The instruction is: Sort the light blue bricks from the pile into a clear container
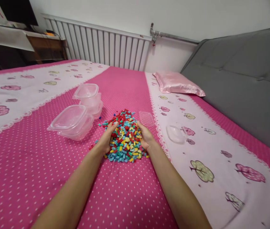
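A heap of small toy building bricks [126, 140] in red, yellow, blue and green lies on the pink bedspread. My left hand [108, 138] presses against the heap's left side, its thumb stretched along the top. On the opposite side, my right hand [145, 135] cups the bricks with its thumb pointing up and away. Both palms face each other across the heap, and the other fingers are mostly hidden among or behind the bricks. A few stray bricks lie just left of my left hand.
Clear plastic containers stand at the left, in a nearer stack [74, 122] and a farther stack [88, 98]. One clear lid [146, 118] lies beyond my right hand, another clear piece [175, 133] farther right. A pink pillow [178, 83] rests near the grey headboard [242, 70].
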Motion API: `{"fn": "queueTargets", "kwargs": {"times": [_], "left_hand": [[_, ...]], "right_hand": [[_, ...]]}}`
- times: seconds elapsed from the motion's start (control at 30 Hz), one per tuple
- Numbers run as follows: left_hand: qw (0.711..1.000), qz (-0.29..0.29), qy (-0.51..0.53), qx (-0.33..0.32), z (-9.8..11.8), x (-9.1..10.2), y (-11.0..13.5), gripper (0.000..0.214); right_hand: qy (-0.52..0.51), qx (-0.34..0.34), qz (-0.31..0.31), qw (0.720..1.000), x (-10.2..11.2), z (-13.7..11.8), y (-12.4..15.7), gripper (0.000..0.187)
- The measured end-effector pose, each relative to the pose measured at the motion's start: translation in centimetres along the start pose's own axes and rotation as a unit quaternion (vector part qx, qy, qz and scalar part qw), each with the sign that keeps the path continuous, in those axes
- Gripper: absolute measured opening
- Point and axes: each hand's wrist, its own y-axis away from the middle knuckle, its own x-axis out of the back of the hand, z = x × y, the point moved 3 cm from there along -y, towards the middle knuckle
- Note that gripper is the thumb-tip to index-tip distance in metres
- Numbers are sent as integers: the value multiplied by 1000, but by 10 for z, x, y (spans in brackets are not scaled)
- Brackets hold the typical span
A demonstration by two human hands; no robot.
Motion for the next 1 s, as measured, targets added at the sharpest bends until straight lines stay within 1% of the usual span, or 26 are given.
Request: {"fn": "queueTargets", "kwargs": {"times": [0.07, 0.1, 0.17, 0.27, 0.4, 0.53, 0.67, 0.77, 0.83, 0.87, 0.93, 1.0], "left_hand": [[998, -9, 47, 36, -2, -6, 1, 54], [997, -7, 64, 43, -3, -8, 1, 54], [995, -1, 96, 29, -2, -11, 2, 53], [992, -12, 125, -4, 3, -16, 5, 50], [993, -35, 107, -33, 10, -20, 13, 50], [993, -59, 74, -67, 15, -20, 17, 53], [987, -91, 32, -128, 20, -16, 17, 53], [979, -120, 6, -165, 23, -15, 18, 54], [973, -133, -2, -187, 24, -14, 18, 52], [971, -139, -4, -195, 24, -14, 18, 51], [968, -142, -9, -207, 24, -12, 18, 49], [968, -130, -26, -214, 25, -10, 18, 49]], "right_hand": [[-10, 7, -3, 1000, -2, 1, -2, 42], [-11, 14, -1, 1000, -3, 0, -2, 42], [-11, 36, 6, 999, -6, -1, -2, 42], [0, 98, 11, 995, -11, -7, 0, 41], [26, 178, 17, 983, -19, -13, 6, 38], [66, 203, 21, 977, -26, -16, 14, 34], [153, 243, -15, 958, -34, -20, 22, 39], [189, 252, -61, 947, -41, -25, 30, 44], [190, 246, -82, 947, -43, -29, 36, 47], [191, 239, -84, 948, -43, -32, 39, 47], [207, 217, -67, 952, -41, -38, 45, 49], [246, 198, -26, 948, -34, -45, 50, 50]]}}
